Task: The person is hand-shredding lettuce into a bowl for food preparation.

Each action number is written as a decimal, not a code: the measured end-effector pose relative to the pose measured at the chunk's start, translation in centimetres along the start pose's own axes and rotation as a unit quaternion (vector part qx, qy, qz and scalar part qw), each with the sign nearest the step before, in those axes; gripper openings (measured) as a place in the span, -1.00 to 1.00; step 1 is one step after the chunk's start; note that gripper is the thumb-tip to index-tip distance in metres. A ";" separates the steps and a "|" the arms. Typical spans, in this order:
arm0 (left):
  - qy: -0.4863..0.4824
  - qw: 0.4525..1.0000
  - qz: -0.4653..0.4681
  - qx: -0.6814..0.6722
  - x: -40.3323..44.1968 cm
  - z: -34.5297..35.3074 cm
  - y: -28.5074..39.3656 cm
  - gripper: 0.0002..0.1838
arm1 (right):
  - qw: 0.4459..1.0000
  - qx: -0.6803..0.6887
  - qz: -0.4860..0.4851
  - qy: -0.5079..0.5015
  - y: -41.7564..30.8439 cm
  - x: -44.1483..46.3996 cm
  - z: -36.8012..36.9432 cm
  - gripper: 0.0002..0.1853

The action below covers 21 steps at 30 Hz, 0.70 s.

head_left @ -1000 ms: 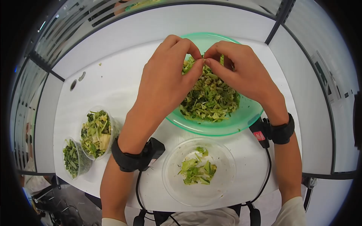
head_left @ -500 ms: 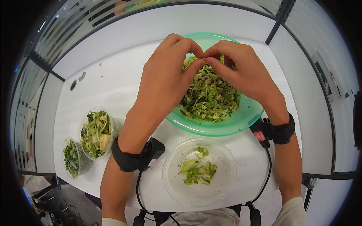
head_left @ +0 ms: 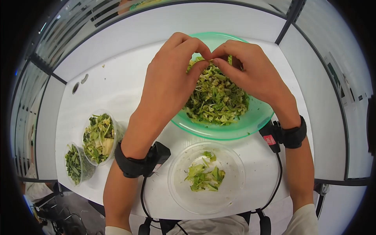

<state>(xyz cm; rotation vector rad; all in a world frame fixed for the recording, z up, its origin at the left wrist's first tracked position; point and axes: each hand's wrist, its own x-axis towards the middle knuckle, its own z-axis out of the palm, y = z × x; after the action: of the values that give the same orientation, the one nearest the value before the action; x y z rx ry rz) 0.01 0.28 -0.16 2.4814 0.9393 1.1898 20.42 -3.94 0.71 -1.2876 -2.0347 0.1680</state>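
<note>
My left hand [head_left: 174, 66] and my right hand [head_left: 247, 62] meet fingertip to fingertip above a green plastic basin [head_left: 258, 111]. Both are closed in a pinch, thumb against forefinger. A tiny pale-green bit of vegetable shows between the tips, mostly covered by the fingers. Below them, chopped green vegetable [head_left: 219, 96] is heaped in the basin. Nearer to me stands a clear round plastic bowl [head_left: 182, 196] with a few pieces of leafy greens [head_left: 205, 177] on its bottom.
Two clear tubs stand at the left, the larger holding cut greens with pale stems [head_left: 98, 139], the smaller holding dark leaves [head_left: 73, 164]. Black wrist devices [head_left: 133, 162] trail cables [head_left: 279, 184] down over the table [head_left: 129, 84]. Upright panels [head_left: 164, 23] border the table's back and sides.
Both hands stay pinched together over the basin. My left thumb has shifted slightly, and the whole view has moved by a small amount.
</note>
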 end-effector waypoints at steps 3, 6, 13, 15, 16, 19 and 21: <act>0.002 1.000 -0.007 0.012 -0.1 0.1 0.0 -0.81 | 1.000 0.004 0.013 -0.013 -0.3 0.0 -0.1 -0.80; 0.004 0.999 -0.025 0.033 0.0 0.1 0.0 -0.81 | 1.000 -0.002 0.015 -0.012 -0.2 -0.1 -0.1 -0.81; 0.005 0.999 -0.027 0.020 0.0 0.1 0.0 -0.86 | 0.999 -0.004 0.035 -0.003 -0.2 -0.1 -0.1 -0.82; 0.009 1.000 -0.020 0.021 -0.1 0.2 -0.1 -0.87 | 0.999 -0.022 0.042 -0.004 0.0 -0.2 0.0 -0.81; 0.012 1.000 -0.015 0.023 -0.1 0.1 -0.1 -0.87 | 0.999 -0.031 0.045 -0.003 0.1 -0.1 0.0 -0.81; 0.005 1.000 -0.020 0.022 0.0 0.0 0.0 -0.87 | 0.999 0.009 0.044 0.011 -0.1 0.0 -0.1 -0.77; 0.005 1.000 -0.012 0.018 0.0 0.1 0.0 -0.86 | 0.998 0.032 0.052 0.006 -0.4 0.0 -0.2 -0.76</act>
<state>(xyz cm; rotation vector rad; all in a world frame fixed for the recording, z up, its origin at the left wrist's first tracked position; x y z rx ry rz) 0.04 0.30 -0.21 2.4866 0.9991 1.1903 20.27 -4.17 1.08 -1.3515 -1.9379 0.2722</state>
